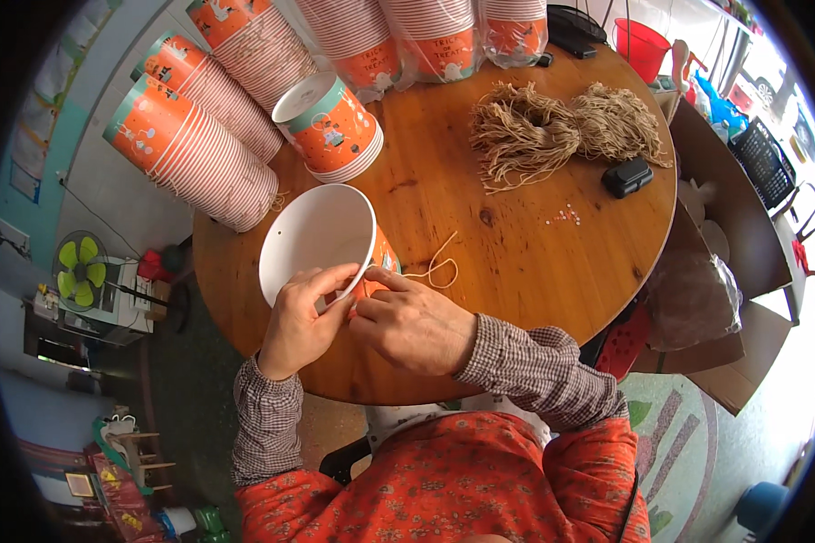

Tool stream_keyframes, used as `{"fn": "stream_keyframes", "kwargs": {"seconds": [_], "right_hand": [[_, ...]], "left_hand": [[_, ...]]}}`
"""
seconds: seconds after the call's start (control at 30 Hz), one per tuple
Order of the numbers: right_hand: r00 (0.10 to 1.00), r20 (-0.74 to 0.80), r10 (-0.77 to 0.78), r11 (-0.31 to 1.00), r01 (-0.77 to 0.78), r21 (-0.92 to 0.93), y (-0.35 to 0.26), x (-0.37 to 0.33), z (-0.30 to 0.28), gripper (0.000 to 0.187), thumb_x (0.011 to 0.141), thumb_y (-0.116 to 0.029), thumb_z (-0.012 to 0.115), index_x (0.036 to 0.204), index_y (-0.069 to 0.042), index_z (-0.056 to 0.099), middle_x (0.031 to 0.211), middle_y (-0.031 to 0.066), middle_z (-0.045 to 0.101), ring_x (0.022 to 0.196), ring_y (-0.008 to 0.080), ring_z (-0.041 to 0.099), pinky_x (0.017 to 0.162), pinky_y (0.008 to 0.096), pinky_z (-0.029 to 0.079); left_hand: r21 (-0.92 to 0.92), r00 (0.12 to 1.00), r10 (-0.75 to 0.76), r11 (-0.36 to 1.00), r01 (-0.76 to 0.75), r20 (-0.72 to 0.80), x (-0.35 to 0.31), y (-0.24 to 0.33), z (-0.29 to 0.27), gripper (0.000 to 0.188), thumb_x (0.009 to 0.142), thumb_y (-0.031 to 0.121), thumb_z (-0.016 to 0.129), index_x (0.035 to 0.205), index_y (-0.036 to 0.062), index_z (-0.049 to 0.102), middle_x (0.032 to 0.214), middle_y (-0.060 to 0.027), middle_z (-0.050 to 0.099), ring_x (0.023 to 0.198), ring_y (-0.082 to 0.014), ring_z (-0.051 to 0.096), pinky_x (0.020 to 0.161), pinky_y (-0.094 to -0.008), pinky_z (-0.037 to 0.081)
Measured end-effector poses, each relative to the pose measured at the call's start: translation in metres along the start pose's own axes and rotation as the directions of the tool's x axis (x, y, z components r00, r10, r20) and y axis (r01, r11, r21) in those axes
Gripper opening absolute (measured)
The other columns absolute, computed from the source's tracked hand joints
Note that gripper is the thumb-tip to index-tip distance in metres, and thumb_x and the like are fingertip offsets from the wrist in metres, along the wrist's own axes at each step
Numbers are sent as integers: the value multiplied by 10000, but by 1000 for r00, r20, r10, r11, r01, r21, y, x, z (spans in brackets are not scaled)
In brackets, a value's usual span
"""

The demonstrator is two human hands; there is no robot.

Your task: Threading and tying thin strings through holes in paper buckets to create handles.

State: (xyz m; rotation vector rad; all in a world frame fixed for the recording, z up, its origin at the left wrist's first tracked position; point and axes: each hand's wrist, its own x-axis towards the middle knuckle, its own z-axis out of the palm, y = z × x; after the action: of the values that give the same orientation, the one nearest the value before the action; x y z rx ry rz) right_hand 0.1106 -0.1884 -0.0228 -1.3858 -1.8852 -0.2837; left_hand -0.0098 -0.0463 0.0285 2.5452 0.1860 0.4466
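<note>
A paper bucket (312,237), white inside and orange outside, lies tilted at the near edge of the round wooden table (534,244). My left hand (301,319) grips its rim, thumb inside. My right hand (414,323) pinches a thin tan string (438,268) against the bucket's outer wall; the string's free end loops across the wood to the right. A small hole shows in the bucket's far inner wall.
Long stacks of orange paper buckets (199,154) lie at the table's far left, with a short stack (330,127) behind the held one. A bundle of tan strings (552,131) and a small black box (628,176) sit at the far right. Cardboard boxes (743,271) stand right of the table.
</note>
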Motion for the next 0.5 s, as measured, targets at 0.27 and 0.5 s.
{"fn": "stream_keyframes", "kwargs": {"seconds": [0.27,0.5], "right_hand": [[993,-69,93,982,-80,170,-7,-25,-3,104,781,-92,654,854,-55,589,838,82,612,830,264,601,835,380,451],[542,-218,812,511,-478,714,-8,-24,19,148,894,-121,626,914,15,573,779,110,646,737,146,649,665,267,506]], "left_hand": [[-97,997,-71,993,68,-27,2,-3,2,238,798,-4,627,1035,-22,616,862,-146,652,714,-210,632,611,-310,498],[21,996,-80,997,79,34,8,7,0,185,807,2,621,987,-37,606,846,-133,664,699,-173,638,609,-287,506]]}}
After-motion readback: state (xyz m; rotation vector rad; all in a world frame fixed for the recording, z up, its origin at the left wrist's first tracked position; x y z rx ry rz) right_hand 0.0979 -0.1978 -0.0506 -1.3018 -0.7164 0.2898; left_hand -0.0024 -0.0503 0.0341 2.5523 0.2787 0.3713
